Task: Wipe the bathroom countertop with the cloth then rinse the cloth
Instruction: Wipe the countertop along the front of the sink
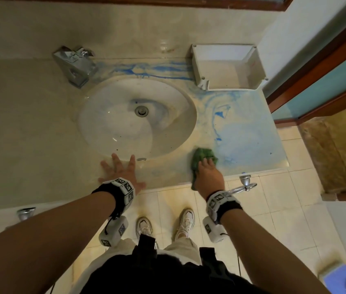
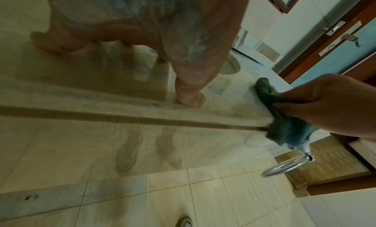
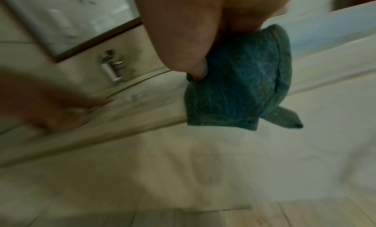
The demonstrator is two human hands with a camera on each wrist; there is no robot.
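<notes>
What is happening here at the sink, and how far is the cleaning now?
A person is wiping the countertop. The right hand grips a green cloth at the front edge, right of the basin. The left hand rests flat on the counter. Blue smears remain beside and behind the basin, so wiping is unfinished.

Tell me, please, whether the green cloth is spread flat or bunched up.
Bunched up: the green cloth is a crumpled wad under the right hand, whose fingers curl round it on the countertop, one end hanging over the front edge.
</notes>
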